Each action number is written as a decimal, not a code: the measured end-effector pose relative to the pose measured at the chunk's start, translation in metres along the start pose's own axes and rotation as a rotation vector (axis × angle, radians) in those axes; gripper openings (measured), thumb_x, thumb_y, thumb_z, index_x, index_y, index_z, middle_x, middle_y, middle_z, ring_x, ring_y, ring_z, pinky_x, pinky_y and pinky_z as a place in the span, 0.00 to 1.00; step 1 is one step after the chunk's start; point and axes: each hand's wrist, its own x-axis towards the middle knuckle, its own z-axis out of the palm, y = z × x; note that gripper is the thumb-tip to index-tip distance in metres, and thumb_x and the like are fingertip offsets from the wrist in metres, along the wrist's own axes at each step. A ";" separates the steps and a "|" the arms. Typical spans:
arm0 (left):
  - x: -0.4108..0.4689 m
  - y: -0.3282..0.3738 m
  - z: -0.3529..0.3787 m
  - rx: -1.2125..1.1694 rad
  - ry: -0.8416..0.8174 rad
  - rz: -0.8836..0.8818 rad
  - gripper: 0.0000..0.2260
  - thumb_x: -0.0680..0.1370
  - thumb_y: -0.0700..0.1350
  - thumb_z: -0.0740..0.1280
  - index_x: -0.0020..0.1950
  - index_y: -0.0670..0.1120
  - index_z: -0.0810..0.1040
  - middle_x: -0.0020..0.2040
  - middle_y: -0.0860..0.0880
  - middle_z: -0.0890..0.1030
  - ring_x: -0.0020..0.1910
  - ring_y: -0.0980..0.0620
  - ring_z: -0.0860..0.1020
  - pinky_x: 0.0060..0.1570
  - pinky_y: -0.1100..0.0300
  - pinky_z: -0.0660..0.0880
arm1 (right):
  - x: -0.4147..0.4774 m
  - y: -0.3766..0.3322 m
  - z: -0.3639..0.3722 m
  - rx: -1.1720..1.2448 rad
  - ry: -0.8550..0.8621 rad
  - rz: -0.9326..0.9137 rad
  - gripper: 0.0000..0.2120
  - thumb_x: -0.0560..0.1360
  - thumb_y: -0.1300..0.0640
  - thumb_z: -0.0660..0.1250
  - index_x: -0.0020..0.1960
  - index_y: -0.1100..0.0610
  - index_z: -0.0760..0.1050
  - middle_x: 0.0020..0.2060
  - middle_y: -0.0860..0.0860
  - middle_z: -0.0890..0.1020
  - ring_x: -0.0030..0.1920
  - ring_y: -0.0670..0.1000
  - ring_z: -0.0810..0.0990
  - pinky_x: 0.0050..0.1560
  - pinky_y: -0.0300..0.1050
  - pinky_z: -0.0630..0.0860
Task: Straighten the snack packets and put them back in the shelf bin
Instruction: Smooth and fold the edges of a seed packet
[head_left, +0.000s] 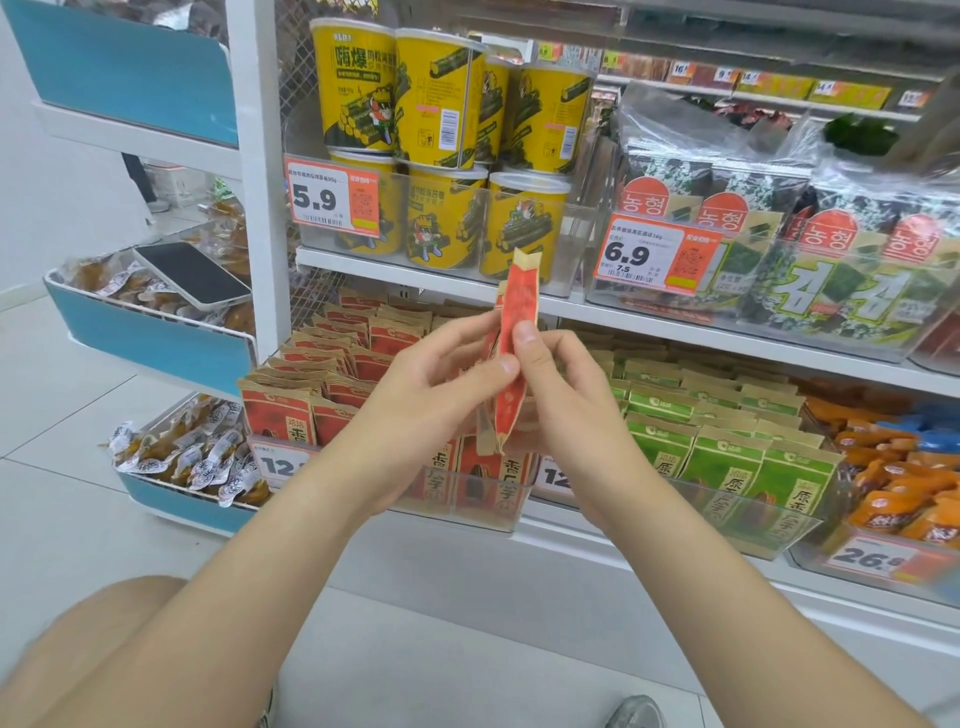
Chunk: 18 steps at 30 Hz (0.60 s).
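Two hands meet on one red paper snack packet (515, 306), held upright and edge-on just above the clear plastic shelf bin (467, 522). The left hand (436, 389) pinches its left face, and the right hand (566, 400) clamps thumb and fingers on its near edge. Whether a second packet hangs behind cannot be told. Smoothing is best done from middle to ends, before sliding it upright among the stacked red packets (332, 374), too tightly packed to count.
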 end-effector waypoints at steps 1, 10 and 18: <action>-0.001 0.000 0.001 0.020 -0.050 -0.011 0.23 0.85 0.44 0.71 0.78 0.60 0.76 0.68 0.55 0.84 0.68 0.55 0.82 0.62 0.48 0.83 | 0.001 0.001 -0.001 -0.013 0.034 -0.018 0.23 0.85 0.40 0.63 0.57 0.62 0.75 0.41 0.55 0.86 0.40 0.58 0.86 0.33 0.50 0.83; -0.002 -0.002 0.004 -0.087 0.069 -0.028 0.25 0.79 0.47 0.75 0.74 0.56 0.70 0.69 0.50 0.82 0.60 0.53 0.87 0.51 0.55 0.85 | 0.008 0.001 -0.008 0.000 -0.024 0.022 0.25 0.85 0.45 0.68 0.57 0.70 0.79 0.54 0.69 0.85 0.57 0.71 0.84 0.50 0.60 0.88; -0.002 -0.002 0.001 -0.038 0.067 -0.003 0.14 0.83 0.47 0.70 0.69 0.49 0.79 0.60 0.50 0.88 0.60 0.53 0.86 0.52 0.55 0.85 | 0.011 0.011 -0.006 -0.179 -0.001 -0.170 0.24 0.88 0.43 0.62 0.51 0.63 0.82 0.46 0.68 0.84 0.50 0.74 0.84 0.45 0.71 0.85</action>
